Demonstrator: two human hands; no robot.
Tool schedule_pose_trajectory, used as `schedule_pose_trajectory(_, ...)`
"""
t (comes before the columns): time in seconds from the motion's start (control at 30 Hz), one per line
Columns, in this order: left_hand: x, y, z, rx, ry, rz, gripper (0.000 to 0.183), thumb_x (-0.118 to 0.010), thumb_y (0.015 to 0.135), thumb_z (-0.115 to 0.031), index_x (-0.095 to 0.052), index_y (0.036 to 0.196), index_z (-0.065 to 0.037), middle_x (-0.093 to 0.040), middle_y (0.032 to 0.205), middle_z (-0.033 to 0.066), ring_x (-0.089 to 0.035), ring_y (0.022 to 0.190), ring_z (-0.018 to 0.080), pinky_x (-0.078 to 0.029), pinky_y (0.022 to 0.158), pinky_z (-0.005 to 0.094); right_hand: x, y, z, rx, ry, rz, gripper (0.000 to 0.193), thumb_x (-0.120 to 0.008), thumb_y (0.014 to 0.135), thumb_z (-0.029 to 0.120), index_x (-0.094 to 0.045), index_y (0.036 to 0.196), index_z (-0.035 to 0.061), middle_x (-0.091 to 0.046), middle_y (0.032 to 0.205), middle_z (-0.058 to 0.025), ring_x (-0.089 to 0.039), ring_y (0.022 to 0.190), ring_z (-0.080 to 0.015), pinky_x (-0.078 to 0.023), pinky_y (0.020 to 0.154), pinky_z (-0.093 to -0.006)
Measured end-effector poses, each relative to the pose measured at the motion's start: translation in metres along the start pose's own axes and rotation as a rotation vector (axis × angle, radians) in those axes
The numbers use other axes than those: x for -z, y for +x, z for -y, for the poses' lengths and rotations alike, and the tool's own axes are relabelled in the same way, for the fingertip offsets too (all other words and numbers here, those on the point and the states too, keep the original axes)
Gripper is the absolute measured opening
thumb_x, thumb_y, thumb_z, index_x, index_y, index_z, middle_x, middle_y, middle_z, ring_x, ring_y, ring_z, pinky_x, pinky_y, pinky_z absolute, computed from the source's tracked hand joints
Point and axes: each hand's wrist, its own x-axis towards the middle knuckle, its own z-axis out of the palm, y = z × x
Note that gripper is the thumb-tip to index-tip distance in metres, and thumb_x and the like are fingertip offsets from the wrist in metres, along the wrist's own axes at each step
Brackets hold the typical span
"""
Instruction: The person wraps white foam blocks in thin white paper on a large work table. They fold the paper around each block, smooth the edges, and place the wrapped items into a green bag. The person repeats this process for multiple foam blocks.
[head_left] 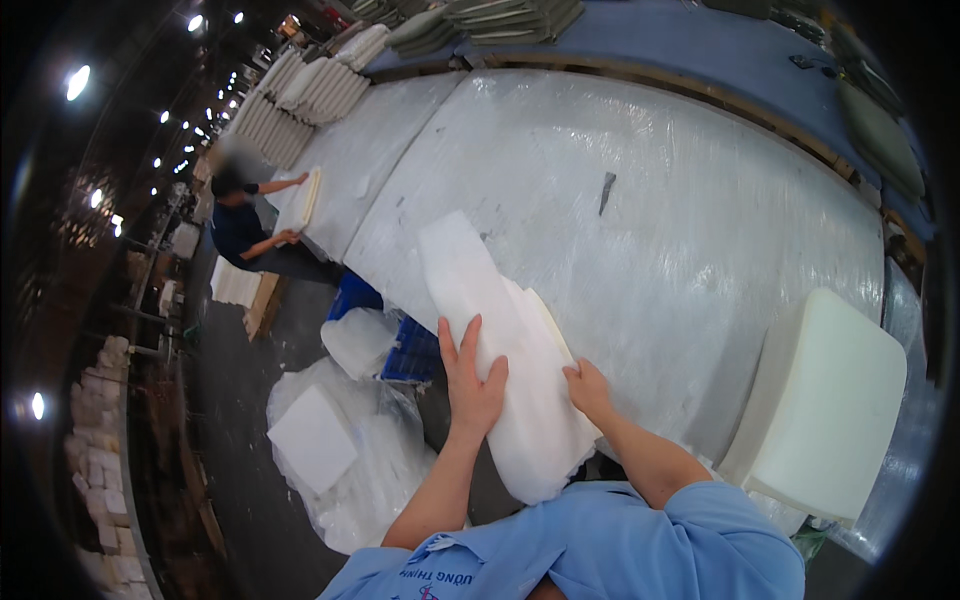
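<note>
In front of me a cream foam pad (552, 325) lies under a soft white sheet of padding (500, 330), tilted over the near edge of the table. My left hand (472, 388) rests flat on the sheet's left side, fingers spread. At the pad's right edge, my right hand (588, 390) is closed, thumb on top and the fingers curled round the rim. The sheet's far end reaches onto the table, and its lower end hangs by my shirt. The underside of the pad is hidden.
The table (660, 230) is wrapped in clear film. A dark scrap (607, 192) lies on it. At right stands a stack of cream foam pads (825, 400). Lower left are bagged white sheets (345, 450) and a blue crate (408, 352). A co-worker (240, 220) handles another pad.
</note>
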Motion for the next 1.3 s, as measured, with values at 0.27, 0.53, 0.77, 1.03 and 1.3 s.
schedule_pose_trajectory(0.27, 0.001, 0.015, -0.018, -0.021, 0.024, 0.031, 0.07, -0.071, 0.089, -0.011, -0.047, 0.155, -0.01, -0.009, 0.169, 0.0284, -0.022, 0.155, 0.0457, -0.033, 0.122, 0.048, 0.05, 0.054, 0.173, -0.08, 0.847, 0.184, 0.05, -0.052, 0.106, 0.046, -0.07, 0.094, 0.0011, -0.071, 0.088, -0.0211, -0.066, 0.081, -0.0332, -0.051, 0.079, -0.0435)
schedule_pose_trajectory(0.53, 0.029, 0.07, 0.029, 0.016, 0.049, 0.102, 0.055, -0.074, 0.091, -0.018, -0.061, 0.144, -0.011, -0.021, 0.166, 0.0281, -0.031, 0.15, 0.0451, -0.036, 0.119, 0.0471, 0.023, 0.043, 0.183, 0.215, 0.268, 0.151, 0.056, -0.049, 0.106, 0.048, -0.067, 0.085, -0.0004, -0.07, 0.085, -0.0259, -0.067, 0.083, -0.0445, -0.05, 0.077, -0.0506)
schedule_pose_trajectory(0.77, 0.007, 0.108, 0.028, -0.091, 0.171, 0.038, 0.06, -0.073, 0.089, -0.016, -0.057, 0.146, -0.008, -0.02, 0.168, 0.0256, -0.03, 0.153, 0.0423, -0.037, 0.12, 0.0457, 0.005, 0.057, 0.165, 0.27, 0.235, 0.108, 0.059, -0.049, 0.108, 0.047, -0.066, 0.081, -0.0021, -0.065, 0.075, -0.0235, -0.062, 0.071, -0.0395, -0.048, 0.072, -0.0473)
schedule_pose_trajectory(1.03, 0.014, 0.102, 0.04, -0.051, 0.214, 0.017, 0.062, -0.074, 0.086, -0.016, -0.058, 0.146, -0.009, -0.022, 0.168, 0.0248, -0.029, 0.153, 0.0401, -0.035, 0.12, 0.0442, 0.001, 0.059, 0.172, 0.232, 0.144, 0.228, 0.062, -0.043, 0.108, 0.051, -0.073, 0.088, 0.0006, -0.072, 0.09, -0.0252, -0.068, 0.089, -0.0457, -0.051, 0.083, -0.0525)
schedule_pose_trajectory(1.3, 0.018, 0.098, 0.039, -0.013, 0.207, 0.019, 0.061, -0.073, 0.086, -0.014, -0.059, 0.144, -0.009, -0.02, 0.169, 0.0241, -0.031, 0.152, 0.0413, -0.036, 0.12, 0.0445, -0.012, 0.063, 0.144, 0.361, -0.162, 0.159, 0.054, -0.041, 0.109, 0.046, -0.073, 0.099, 0.0039, -0.074, 0.093, -0.0231, -0.069, 0.091, -0.0451, -0.053, 0.085, -0.0542)
